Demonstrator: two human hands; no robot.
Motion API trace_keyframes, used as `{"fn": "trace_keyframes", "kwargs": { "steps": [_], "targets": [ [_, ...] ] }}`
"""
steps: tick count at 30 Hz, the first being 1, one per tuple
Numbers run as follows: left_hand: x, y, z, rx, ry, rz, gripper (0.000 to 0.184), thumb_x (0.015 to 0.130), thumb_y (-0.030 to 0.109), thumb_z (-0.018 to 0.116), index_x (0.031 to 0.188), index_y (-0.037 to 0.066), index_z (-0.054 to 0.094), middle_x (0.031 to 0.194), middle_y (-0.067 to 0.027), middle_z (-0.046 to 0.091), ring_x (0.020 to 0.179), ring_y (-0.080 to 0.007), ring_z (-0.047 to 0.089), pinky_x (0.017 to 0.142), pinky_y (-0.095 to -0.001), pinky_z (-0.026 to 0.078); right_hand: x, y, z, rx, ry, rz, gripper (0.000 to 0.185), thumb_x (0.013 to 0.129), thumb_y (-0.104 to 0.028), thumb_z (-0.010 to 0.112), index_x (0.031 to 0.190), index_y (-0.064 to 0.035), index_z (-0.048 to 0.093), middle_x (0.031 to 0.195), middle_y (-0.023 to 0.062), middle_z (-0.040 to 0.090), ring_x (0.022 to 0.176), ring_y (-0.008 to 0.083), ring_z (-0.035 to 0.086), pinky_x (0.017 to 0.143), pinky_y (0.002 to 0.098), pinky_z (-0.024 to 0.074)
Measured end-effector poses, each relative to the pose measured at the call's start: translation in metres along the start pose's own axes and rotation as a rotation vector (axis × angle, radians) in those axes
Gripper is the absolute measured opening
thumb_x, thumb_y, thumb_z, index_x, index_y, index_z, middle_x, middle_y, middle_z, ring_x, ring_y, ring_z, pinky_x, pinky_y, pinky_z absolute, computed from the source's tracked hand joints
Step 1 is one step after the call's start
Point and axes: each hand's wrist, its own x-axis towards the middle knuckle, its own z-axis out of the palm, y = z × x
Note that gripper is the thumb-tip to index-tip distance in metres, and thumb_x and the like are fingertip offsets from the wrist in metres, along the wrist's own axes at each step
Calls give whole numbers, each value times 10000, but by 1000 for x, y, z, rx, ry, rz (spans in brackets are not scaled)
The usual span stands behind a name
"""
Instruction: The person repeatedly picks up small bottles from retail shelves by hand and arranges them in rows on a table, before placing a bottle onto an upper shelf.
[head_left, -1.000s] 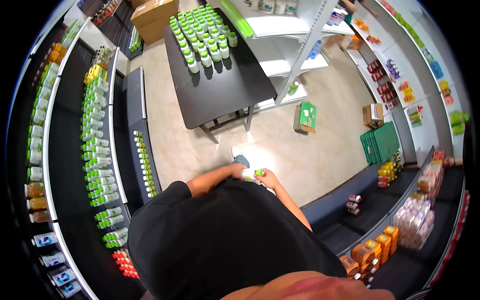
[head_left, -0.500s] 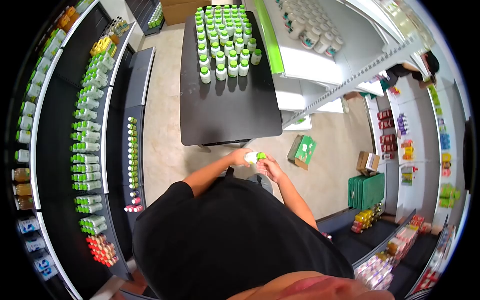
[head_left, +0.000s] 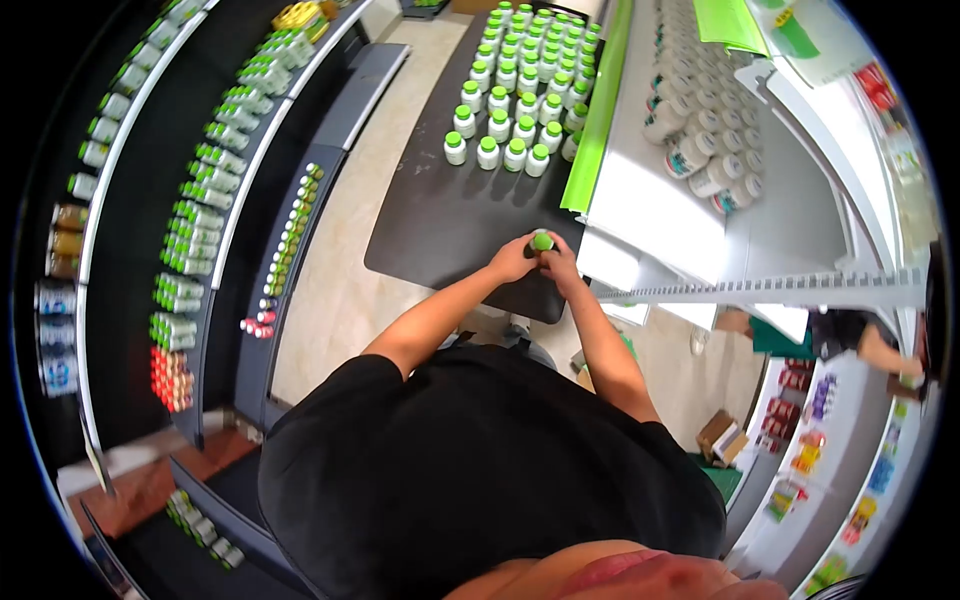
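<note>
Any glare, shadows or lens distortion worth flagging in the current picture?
Head view: strong fisheye distortion, bowing the long black shelving with white edges on the picture's left; head view: bright glare washing out part of the flat white shelf; head view: soft shadows beside the front row of white cylindrical bottles with green caps on the dark rectangular table.

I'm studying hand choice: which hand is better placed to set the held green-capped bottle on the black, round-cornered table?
Probably the left hand: both hands are on the bottle, but the left faces bare table, while the right hand is closer to the white, green-edged shelf.
</note>
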Motion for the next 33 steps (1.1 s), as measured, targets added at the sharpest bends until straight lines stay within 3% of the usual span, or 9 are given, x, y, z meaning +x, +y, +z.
{"fn": "trace_keyframes", "kwargs": {
  "steps": [4, 6, 9, 18, 20, 26, 28, 31, 33],
  "targets": [
    [49, 20, 15, -24, 14, -5, 613, 777, 167, 670, 1354, 46, 502, 1238, -209, 610, 1164, -349, 583, 946, -403, 475, 70, -18, -32, -10, -25, -23, 376, 859, -141, 625, 1220, -44, 584, 915, 23, 646, 764, 131, 615, 650, 292, 511],
    [64, 39, 12, -98, -5, 13, 566, 769, 153, 661, 1310, 42, 533, 1229, -215, 609, 1151, -363, 579, 943, -413, 470, 186, 77, -78, 82, -273, -131, 370, 893, -242, 645, 1213, -68, 582, 1045, 20, 655, 848, 137, 617, 705, 316, 515],
    [83, 38, 19, -61, 103, 75, 551, 738, 143, 659, 1273, 55, 564, 1224, -215, 616, 1174, -384, 551, 1007, -418, 438, 191, 22, -85, 96, -186, -14, 388, 890, -237, 644, 1236, -80, 563, 1041, 20, 656, 833, 133, 614, 686, 306, 506],
    [115, 1, 44, -36, 154, -207, 678, 797, 255, 639, 1421, 63, 455, 1388, -187, 526, 1296, -344, 483, 1086, -389, 395, 228, -10, -88, 202, -176, 118, 457, 884, -225, 644, 1306, -117, 507, 1028, 19, 656, 789, 122, 604, 629, 277, 481],
    [84, 17, 30, -22, 101, -283, 688, 800, 265, 633, 1432, 69, 444, 1397, -178, 522, 1302, -334, 484, 1092, -392, 392, 241, -5, -90, 211, -174, 122, 474, 882, -222, 644, 1321, -126, 494, 1026, 19, 657, 779, 120, 602, 616, 270, 475],
    [-35, -25, 53, -117, 171, -366, 431, 812, 302, 645, 1207, 127, 641, 1081, -122, 702, 1021, -260, 661, 902, -355, 511, 248, 12, -109, 277, -146, 139, 528, 878, -213, 643, 1368, -150, 457, 1017, 18, 657, 750, 113, 596, 578, 250, 459],
    [-93, -48, 73, -140, 203, -373, 427, 816, 302, 627, 1214, 147, 639, 1097, -130, 697, 1042, -289, 654, 916, -382, 508, 248, 28, -120, 318, -129, 144, 547, 876, -210, 643, 1383, -158, 444, 1015, 18, 657, 740, 110, 594, 565, 244, 453],
    [-203, -34, 84, 131, 48, -632, 414, 819, 297, 598, 1207, 163, 645, 1131, -154, 683, 1069, -339, 634, 936, -432, 496, 265, 76, -141, 452, -88, 143, 577, 874, -206, 643, 1407, -171, 425, 1011, 17, 658, 725, 106, 591, 546, 234, 445],
    [-281, -65, 123, 104, 117, -771, 439, 803, 315, 610, 1208, 151, 645, 1140, -179, 674, 1104, -354, 617, 955, -445, 488, 127, 41, -106, 302, 122, 125, 57, 926, -188, 537, 974, -186, 567, 906, 14, 643, 611, 119, 530, 455, 240, 392]
  ]
}}
